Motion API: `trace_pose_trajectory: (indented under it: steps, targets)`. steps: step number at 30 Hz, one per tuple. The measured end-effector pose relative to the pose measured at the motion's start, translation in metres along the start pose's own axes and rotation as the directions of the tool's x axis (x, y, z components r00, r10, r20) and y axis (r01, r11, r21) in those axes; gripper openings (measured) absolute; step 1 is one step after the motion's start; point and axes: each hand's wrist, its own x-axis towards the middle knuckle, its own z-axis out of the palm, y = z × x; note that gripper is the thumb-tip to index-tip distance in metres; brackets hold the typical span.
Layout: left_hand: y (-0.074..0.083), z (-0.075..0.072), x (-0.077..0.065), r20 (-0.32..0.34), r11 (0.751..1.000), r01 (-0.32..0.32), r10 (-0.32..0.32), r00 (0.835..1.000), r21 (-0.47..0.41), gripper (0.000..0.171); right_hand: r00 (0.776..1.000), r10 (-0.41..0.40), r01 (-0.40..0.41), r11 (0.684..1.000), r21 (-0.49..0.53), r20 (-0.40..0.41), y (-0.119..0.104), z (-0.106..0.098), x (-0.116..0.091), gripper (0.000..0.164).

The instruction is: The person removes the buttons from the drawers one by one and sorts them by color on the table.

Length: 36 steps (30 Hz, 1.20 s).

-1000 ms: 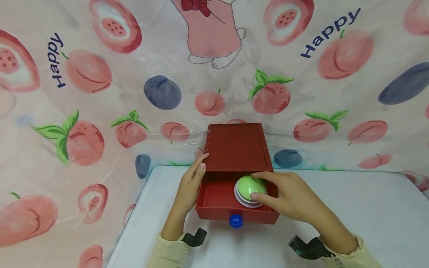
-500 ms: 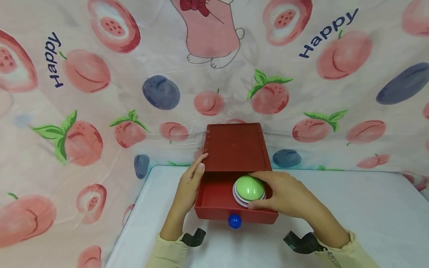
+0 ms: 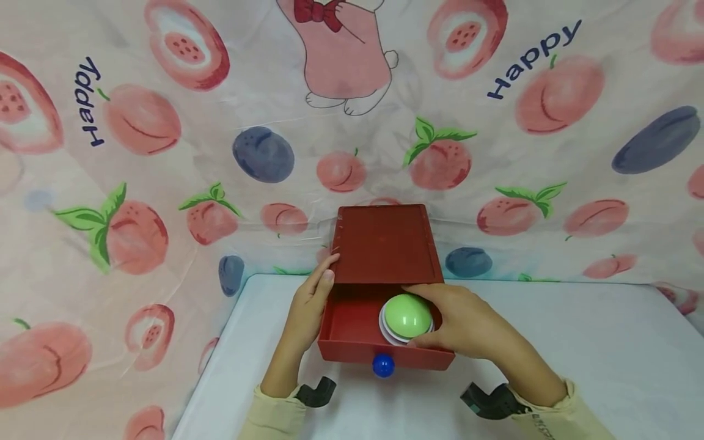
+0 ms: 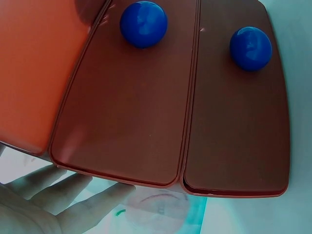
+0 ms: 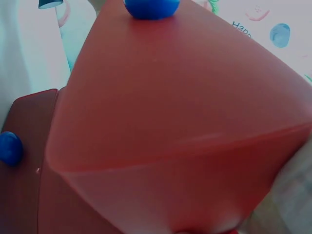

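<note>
A red drawer cabinet (image 3: 387, 244) stands at the table's far edge with its top drawer (image 3: 352, 318) pulled out. Inside the drawer's right half sits a push button (image 3: 408, 315) with a green dome on a white round base. My right hand (image 3: 467, 318) reaches over the drawer's right wall and holds the button, thumb at the front of the base, fingers at its back. My left hand (image 3: 308, 305) lies along the cabinet's left side. In the left wrist view its straight fingers (image 4: 92, 207) rest against that side.
A blue knob (image 3: 383, 365) sticks out from the open drawer's front. Two lower drawers, each with a blue knob (image 4: 144, 24), are closed. A fruit-print cloth (image 3: 352, 140) hangs right behind the cabinet, over the white tabletop (image 3: 247, 342).
My right thumb has slid down off the green dome to the front of the white base, and the right hand has shifted slightly left. My left hand stays against the cabinet.
</note>
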Motion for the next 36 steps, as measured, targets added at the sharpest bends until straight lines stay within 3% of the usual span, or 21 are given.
trace_pose_trajectory:
  steps: [7, 15, 20, 24, 28, 36]
  targets:
    - [-0.001, 0.000, 0.001, 0.007, 1.000, 0.000, 0.000, 1.000, -0.006, 0.041, 0.999, 0.040, -0.040, 0.999, -0.020, -0.001, -0.001, 0.003, 0.000, 0.072]
    - [0.000, -0.001, 0.001, 0.004, 1.000, 0.002, -0.002, 1.000, -0.004, 0.041, 0.982, 0.042, -0.075, 0.982, -0.172, -0.186, -0.011, 0.001, -0.008, 0.068]
    - [-0.001, -0.001, 0.000, 0.008, 1.000, 0.011, -0.011, 1.000, -0.017, 0.041, 0.970, -0.005, -0.053, 0.971, -0.233, -0.242, -0.018, -0.006, -0.015, 0.071]
    - [-0.001, 0.000, 0.001, 0.015, 1.000, 0.013, -0.013, 1.000, -0.023, 0.041, 0.966, -0.012, -0.044, 0.977, -0.210, -0.257, -0.022, -0.013, -0.021, 0.073]
    - [0.000, 0.000, 0.001, 0.011, 1.000, 0.001, -0.001, 1.000, -0.019, 0.041, 0.962, 0.048, -0.087, 0.987, -0.137, -0.267, -0.026, -0.019, -0.028, 0.078]
    - [0.000, -0.001, 0.001, 0.000, 1.000, -0.024, 0.024, 1.000, -0.009, 0.040, 0.934, 0.035, -0.068, 0.994, -0.083, -0.355, -0.027, -0.023, -0.035, 0.078]
